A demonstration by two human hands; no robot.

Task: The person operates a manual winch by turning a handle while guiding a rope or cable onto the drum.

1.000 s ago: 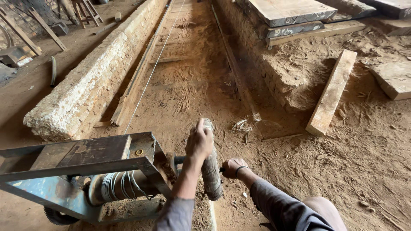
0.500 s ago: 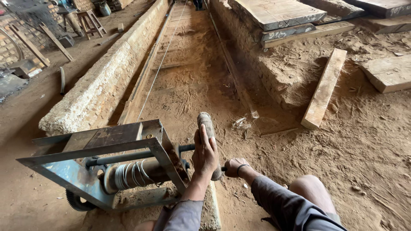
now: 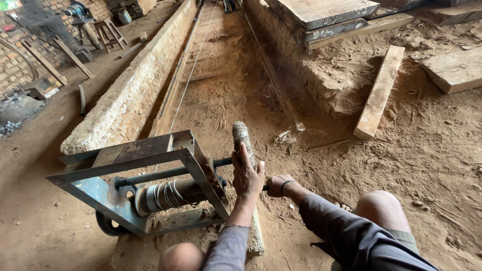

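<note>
A rusty metal winch frame (image 3: pixel 145 160) stands on the sandy ground, with a drum wound with wire cable (image 3: pixel 163 194) inside it. A thin cable (image 3: pixel 190 75) runs from it up the long trench. My left hand (image 3: pixel 247 174) grips the wrapped crank handle (image 3: pixel 241 134), which points upward. Lower and to the right, my right hand (image 3: pixel 277 184) is closed on the other end of the crank, where a short dark bar shows. My knees are at the bottom of the view.
A low stone wall (image 3: pixel 130 95) borders the trench on the left. Wooden planks (image 3: pixel 379 90) and thick slabs (image 3: pixel 321 12) lie to the right. Stools, poles and a brick wall (image 3: pixel 30 55) stand at far left. Sawdust covers the ground.
The crank has turned: my left hand has moved along its grip while the handle stays pointing upward. The view has shifted, showing more of the winch frame and my knees.
</note>
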